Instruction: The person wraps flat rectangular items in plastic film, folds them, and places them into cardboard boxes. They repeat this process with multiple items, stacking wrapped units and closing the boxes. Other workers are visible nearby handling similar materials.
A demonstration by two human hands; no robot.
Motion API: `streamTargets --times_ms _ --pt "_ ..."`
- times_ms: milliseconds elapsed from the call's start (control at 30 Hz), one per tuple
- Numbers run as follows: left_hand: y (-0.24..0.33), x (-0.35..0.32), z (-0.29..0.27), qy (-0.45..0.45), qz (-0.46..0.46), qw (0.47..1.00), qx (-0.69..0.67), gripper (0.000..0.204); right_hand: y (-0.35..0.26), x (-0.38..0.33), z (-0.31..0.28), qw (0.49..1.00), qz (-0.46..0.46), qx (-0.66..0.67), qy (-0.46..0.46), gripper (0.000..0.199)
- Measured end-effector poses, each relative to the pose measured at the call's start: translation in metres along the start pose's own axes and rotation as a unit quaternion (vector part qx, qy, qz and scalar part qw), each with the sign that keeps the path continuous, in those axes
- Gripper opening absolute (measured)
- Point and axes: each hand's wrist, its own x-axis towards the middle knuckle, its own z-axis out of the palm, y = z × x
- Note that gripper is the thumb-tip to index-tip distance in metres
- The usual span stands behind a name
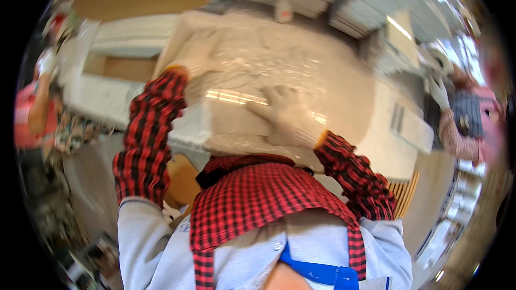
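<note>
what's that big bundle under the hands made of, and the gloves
The bundle looks like a pale block wrapped in clear plastic film: glossy wrinkles and bright glare streaks show on top. What is inside cannot be told. The left hand and right hand wear off-white gloves, seemingly knitted cotton, matte with ribbed cuffs, the right cuff orange-edged.

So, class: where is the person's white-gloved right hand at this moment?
In the head view, the white-gloved right hand lies flat, centre-right, on top of the large plastic-wrapped pale block, near its front edge, across from the gloved left hand.

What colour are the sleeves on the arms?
The sleeves are red and black checked, with white gloves on both hands. The head view shows them best.
</note>
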Motion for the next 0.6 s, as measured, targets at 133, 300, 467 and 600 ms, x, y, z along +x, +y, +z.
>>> streamTargets --times_ms 133,300,467,600 --pt "0.009 0.004 -0.017 -0.026 -0.025 0.999 0.0 0.098 0.004 0.007 0.003 1.0 -0.007 -0.013 -0.025 0.076" --pt "-0.002 0.014 -0.01 -0.018 -0.025 0.999 0.025 0.095 0.004 0.013 -0.002 0.999 0.007 0.004 -0.031 0.071" --pt "0.007 0.012 -0.018 -0.015 -0.037 0.998 0.038 0.093 0.003 0.015 0.003 1.0 0.0 0.006 -0.004 0.07" --pt "0.009 0.012 -0.017 -0.004 -0.049 0.997 0.053 0.094 0.003 0.018 -0.001 1.0 -0.004 0.015 -0.003 0.071"
